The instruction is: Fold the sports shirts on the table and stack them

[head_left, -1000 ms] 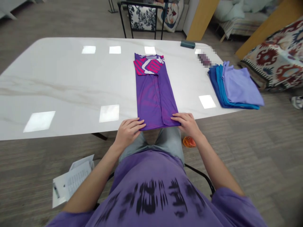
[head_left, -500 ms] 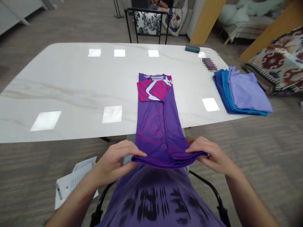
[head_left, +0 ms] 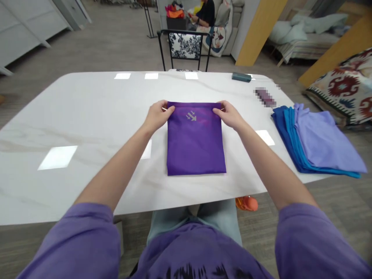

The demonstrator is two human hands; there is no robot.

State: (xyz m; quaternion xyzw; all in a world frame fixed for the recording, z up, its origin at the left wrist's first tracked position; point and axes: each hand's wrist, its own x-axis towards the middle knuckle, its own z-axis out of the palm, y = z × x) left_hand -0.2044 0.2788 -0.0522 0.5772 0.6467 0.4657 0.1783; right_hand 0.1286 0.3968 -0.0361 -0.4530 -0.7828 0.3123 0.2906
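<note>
A purple shirt [head_left: 194, 145] lies folded into a near-square on the white table [head_left: 101, 112], a small grey arrow-like print showing near its far edge. My left hand [head_left: 159, 115] pinches the far left corner, thumb on top and fingers underneath. At the far right corner my right hand [head_left: 229, 114] grips the cloth in the same way. The pink and white patterned part of the shirt is hidden under the fold.
A stack of blue and lilac folded clothes [head_left: 325, 141] rests at the table's right edge. Near the far right are a dark green case [head_left: 241, 77] and a blurred-out object [head_left: 265, 97]. A chair [head_left: 186, 46] stands behind the table; beyond it sits a person [head_left: 205, 13].
Both hands have carried the shirt's near end away from me and over its far part. The shirt, earlier hanging past the table's near edge, now lies wholly on the table, folded.
</note>
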